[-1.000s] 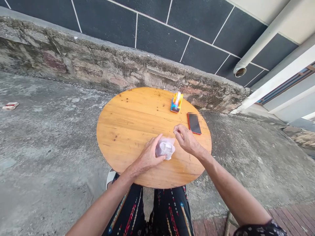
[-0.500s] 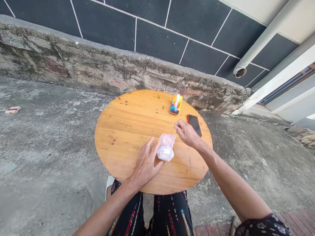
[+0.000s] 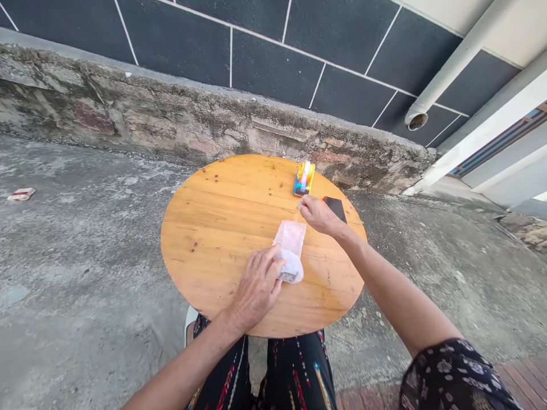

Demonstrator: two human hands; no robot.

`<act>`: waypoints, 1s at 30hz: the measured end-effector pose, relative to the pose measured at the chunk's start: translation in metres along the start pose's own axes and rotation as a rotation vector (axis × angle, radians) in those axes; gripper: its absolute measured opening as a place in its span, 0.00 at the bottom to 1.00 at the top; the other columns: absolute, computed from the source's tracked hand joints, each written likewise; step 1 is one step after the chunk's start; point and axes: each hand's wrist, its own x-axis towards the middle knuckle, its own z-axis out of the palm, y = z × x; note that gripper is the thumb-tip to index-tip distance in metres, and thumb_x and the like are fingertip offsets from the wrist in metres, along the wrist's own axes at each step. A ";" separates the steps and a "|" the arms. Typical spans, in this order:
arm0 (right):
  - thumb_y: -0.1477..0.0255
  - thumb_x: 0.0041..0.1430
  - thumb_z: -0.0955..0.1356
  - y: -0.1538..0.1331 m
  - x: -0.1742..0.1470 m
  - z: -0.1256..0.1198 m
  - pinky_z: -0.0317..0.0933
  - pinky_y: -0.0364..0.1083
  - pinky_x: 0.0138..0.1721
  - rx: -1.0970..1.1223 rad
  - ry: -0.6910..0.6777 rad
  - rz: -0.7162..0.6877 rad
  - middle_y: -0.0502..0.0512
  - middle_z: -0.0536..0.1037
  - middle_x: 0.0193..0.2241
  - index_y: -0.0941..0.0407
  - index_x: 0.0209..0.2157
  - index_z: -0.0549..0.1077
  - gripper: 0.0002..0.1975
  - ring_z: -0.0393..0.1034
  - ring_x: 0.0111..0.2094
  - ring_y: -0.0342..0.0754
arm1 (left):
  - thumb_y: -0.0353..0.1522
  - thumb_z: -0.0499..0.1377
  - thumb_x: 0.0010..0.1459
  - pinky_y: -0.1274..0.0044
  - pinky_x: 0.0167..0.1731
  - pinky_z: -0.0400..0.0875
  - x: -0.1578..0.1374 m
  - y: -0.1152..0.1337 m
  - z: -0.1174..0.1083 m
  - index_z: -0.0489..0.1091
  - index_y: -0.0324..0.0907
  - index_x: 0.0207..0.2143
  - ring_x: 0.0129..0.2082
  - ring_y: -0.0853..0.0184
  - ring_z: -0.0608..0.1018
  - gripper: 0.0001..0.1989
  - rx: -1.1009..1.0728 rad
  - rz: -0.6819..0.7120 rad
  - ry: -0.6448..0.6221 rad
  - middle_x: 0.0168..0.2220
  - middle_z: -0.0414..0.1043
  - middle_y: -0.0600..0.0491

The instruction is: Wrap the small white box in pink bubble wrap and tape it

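A small package in pale pinkish bubble wrap point(image 3: 291, 265) lies on the round wooden table point(image 3: 205, 228), one flap of the wrap stretched out flat away from me. My left hand point(image 3: 259, 285) grips the package from its left side, fingers on top and thumb at the near edge. Beyond the flap, my right hand point(image 3: 318, 215) is closed in a pinch. A faint see-through strip of tape point(image 3: 297, 214) hangs from its fingertips, just above the flap's far end. What is inside the wrap is mostly hidden.
A yellow and blue tape dispenser point(image 3: 303, 179) stands near the table's far edge. Partly behind my right hand lies a dark phone point(image 3: 337, 209) with a red edge. A stone wall base point(image 3: 179, 125) runs behind the table. On the concrete at left lies a small carton point(image 3: 21, 195).
My left hand has moved from beside the package to gripping it. The flap now lies longer and flatter. My right hand has shifted slightly away from me and left, toward the dispenser.
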 end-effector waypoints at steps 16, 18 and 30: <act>0.78 0.56 0.61 0.041 0.030 0.029 0.53 0.42 0.28 0.121 -0.060 0.071 0.50 0.68 0.20 0.55 0.20 0.61 0.11 0.60 0.25 0.44 | 0.23 0.54 0.56 0.60 0.58 0.61 -0.011 0.000 -0.003 0.65 0.41 0.45 0.59 0.56 0.64 0.14 -0.027 0.034 -0.087 0.56 0.66 0.45; 0.77 0.56 0.61 0.045 0.029 0.030 0.55 0.42 0.29 0.197 -0.052 0.091 0.50 0.69 0.21 0.55 0.21 0.62 0.10 0.63 0.25 0.44 | 0.23 0.54 0.56 0.60 0.57 0.62 -0.010 0.000 -0.001 0.64 0.41 0.45 0.59 0.56 0.64 0.14 -0.043 0.021 -0.079 0.56 0.66 0.46; 0.68 0.56 0.63 0.019 -0.016 0.002 0.54 0.41 0.26 0.369 0.009 0.128 0.46 0.67 0.19 0.56 0.24 0.66 0.09 0.63 0.22 0.41 | 0.26 0.56 0.52 0.66 0.53 0.67 0.003 0.006 -0.021 0.66 0.43 0.44 0.53 0.59 0.70 0.15 -0.368 -0.233 -0.033 0.51 0.68 0.46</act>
